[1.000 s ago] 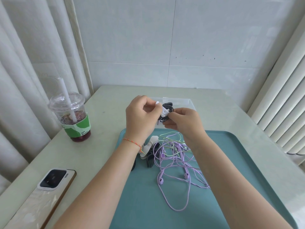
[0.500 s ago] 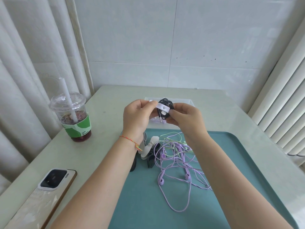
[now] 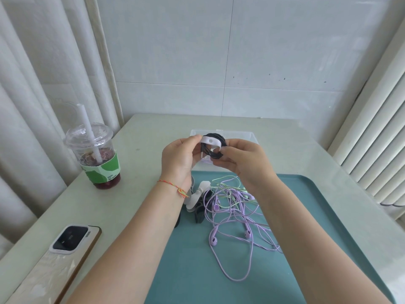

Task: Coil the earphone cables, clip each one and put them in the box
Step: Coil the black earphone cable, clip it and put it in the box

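Note:
A coiled black earphone cable (image 3: 215, 137) is held in the air above the clear plastic box (image 3: 249, 137). A white strap clip (image 3: 210, 142) lies across the coil. My left hand (image 3: 179, 159) pinches the strap's left end. My right hand (image 3: 238, 159) grips the coil's right side and the strap's other end. On the teal tray (image 3: 317, 216) below lie tangled purple earphones (image 3: 232, 229) and a green cable (image 3: 228, 183). White and black clips (image 3: 198, 199) lie beside them, partly hidden by my left wrist.
A plastic cup with a dark drink and a straw (image 3: 96, 159) stands at the table's left. A phone (image 3: 65, 255) lies face down near the front left edge. Curtains hang left and a radiator (image 3: 377, 150) is at the right.
Both hands rose slightly with the black coil. The white strap, bunched at first, now stretches flat across the coil with its hole showing.

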Available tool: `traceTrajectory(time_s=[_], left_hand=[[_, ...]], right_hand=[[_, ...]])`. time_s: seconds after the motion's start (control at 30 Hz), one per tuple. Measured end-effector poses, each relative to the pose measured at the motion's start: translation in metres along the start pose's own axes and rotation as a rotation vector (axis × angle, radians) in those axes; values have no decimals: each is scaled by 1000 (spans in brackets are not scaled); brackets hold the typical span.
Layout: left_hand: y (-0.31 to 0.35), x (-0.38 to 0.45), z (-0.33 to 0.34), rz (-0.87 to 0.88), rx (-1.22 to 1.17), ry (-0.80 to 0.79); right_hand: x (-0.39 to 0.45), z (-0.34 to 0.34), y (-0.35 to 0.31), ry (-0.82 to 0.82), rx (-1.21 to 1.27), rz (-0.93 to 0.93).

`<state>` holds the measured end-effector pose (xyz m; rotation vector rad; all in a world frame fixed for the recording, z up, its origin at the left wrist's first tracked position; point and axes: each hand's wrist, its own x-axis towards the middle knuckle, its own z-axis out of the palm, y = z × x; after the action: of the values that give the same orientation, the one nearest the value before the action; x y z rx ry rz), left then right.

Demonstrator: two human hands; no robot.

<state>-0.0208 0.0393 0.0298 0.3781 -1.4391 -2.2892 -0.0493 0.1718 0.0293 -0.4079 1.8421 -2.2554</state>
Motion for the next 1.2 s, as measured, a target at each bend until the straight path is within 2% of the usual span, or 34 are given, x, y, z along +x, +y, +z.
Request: traceTrajectory(time_s=[0.17,0.33,0.63,0.77,0.87,1.03,1.13,1.2], left_hand=[[0,5,-5,-61,-104,-111],[0,3,-3,-90,-154,-109],[3,-2,-2,-245,-366,-244],[4,-3,-2,-293,-420,-233],[3,0,-4,-319,-407,-181],[1,4,-4,-360,-401,-116],[-2,5,-4,-376,-376,-97],[-5,6,-4,-381,-358,-85]], right_hand=[[1,2,2,-60,382,152],[1,4,3,-75,373,131],[-1,7,-2,-128,562,195],[-1,5,-4,-154,567,190],[-1,6,-5,-115,399,127],[1,2,-3,183,-493,-209],[1,-2,-5,151,-798,-442],[1,-5,-5,89,-897,-488]])
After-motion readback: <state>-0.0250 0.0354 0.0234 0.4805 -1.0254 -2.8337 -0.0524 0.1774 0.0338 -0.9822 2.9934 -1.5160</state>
